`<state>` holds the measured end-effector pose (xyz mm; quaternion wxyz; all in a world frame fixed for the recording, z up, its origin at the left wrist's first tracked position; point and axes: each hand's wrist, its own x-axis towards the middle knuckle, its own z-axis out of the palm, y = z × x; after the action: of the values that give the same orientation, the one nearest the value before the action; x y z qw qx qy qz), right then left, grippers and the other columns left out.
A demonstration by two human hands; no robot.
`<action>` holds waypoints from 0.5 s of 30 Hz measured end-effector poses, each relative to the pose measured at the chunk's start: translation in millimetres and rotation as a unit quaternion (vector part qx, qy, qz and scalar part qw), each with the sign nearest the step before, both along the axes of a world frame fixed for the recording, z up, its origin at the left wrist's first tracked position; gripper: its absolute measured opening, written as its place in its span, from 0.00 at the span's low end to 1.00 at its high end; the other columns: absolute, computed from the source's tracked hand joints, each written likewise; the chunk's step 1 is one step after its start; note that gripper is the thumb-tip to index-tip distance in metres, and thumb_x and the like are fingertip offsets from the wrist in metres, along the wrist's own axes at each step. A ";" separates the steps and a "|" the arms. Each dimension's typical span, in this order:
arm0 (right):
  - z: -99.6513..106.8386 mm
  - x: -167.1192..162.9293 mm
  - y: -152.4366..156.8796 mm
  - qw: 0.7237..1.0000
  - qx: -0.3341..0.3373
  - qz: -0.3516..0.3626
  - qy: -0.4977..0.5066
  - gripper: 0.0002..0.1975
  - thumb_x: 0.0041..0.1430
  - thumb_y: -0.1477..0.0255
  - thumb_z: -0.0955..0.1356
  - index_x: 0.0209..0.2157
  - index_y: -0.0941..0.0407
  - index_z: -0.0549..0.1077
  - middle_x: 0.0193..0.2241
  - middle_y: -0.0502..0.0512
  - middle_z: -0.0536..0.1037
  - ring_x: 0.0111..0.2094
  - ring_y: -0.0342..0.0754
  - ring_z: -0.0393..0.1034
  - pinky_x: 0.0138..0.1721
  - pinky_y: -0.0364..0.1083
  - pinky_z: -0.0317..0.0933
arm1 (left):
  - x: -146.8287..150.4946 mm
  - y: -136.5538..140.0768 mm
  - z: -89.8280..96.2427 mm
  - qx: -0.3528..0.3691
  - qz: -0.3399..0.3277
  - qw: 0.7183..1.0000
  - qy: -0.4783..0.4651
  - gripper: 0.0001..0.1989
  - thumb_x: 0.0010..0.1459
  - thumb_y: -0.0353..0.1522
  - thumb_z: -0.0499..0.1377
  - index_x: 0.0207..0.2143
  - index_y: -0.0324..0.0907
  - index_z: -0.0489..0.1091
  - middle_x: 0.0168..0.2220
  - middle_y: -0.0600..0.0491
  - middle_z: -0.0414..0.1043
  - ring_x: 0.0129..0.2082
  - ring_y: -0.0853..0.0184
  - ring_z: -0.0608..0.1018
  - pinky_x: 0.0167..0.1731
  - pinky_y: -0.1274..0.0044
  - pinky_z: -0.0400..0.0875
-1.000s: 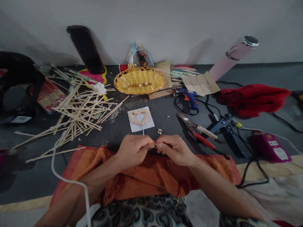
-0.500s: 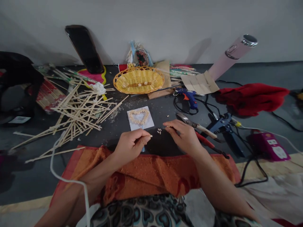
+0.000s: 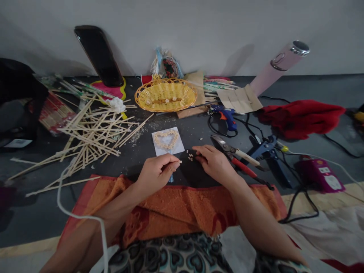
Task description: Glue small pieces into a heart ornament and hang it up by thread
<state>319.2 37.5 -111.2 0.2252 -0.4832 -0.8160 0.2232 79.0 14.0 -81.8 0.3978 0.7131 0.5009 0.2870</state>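
Note:
My left hand (image 3: 157,170) pinches a short cut piece of wooden stick (image 3: 180,162) between thumb and forefinger, in front of a white paper square (image 3: 179,147). A heart outline (image 3: 174,141) made of small pale pieces lies on that paper. From below the heart hangs a blue tassel (image 3: 171,178), partly covered by my left hand. My right hand (image 3: 214,163) is beside several small stick pieces (image 3: 190,156) on the dark table, its fingers loosely stretched and apart, with nothing visible in them.
Loose sticks (image 3: 91,132) spread over the left side. Behind the paper stands a yellow wicker basket (image 3: 166,91). Right of my hands lie cutting pliers (image 3: 227,145), a blue glue gun (image 3: 227,115) and a red cloth (image 3: 303,117). An orange towel (image 3: 182,206) covers the front edge.
My right hand has let go of a small stick piece, which now lies with the others, and its fingers have loosened. My left hand keeps its pinch. The view has shifted slightly.

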 end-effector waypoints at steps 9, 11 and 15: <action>1.8 0.1 0.2 0.999 0.001 0.014 0.029 0.12 0.61 0.81 0.63 0.41 0.56 0.75 0.38 0.58 0.76 0.41 0.49 0.72 0.45 0.49 0.67 | -0.4 -0.3 0.7 0.000 0.002 1.000 -0.002 0.10 0.63 0.36 0.55 0.37 0.41 0.74 0.27 0.55 0.75 0.27 0.71 0.76 0.31 0.81 0.65; 2.6 0.2 -0.1 0.999 -0.002 0.028 0.027 0.13 0.61 0.82 0.62 0.41 0.56 0.75 0.39 0.57 0.76 0.41 0.48 0.72 0.44 0.47 0.66 | -0.7 0.2 0.7 0.003 0.001 1.000 0.000 0.10 0.64 0.36 0.55 0.37 0.41 0.74 0.27 0.55 0.75 0.28 0.71 0.76 0.31 0.81 0.65; 5.2 1.1 -0.6 0.999 -0.011 0.038 0.010 0.13 0.59 0.84 0.62 0.40 0.58 0.75 0.38 0.57 0.75 0.39 0.47 0.71 0.42 0.46 0.66 | -1.1 0.8 0.1 0.004 -0.002 1.000 0.001 0.10 0.64 0.36 0.55 0.37 0.41 0.74 0.27 0.55 0.75 0.28 0.72 0.75 0.31 0.81 0.65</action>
<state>320.4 36.9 -106.1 0.2191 -0.4518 -0.8293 0.2450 77.9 14.8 -81.7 0.3953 0.7160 0.4985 0.2873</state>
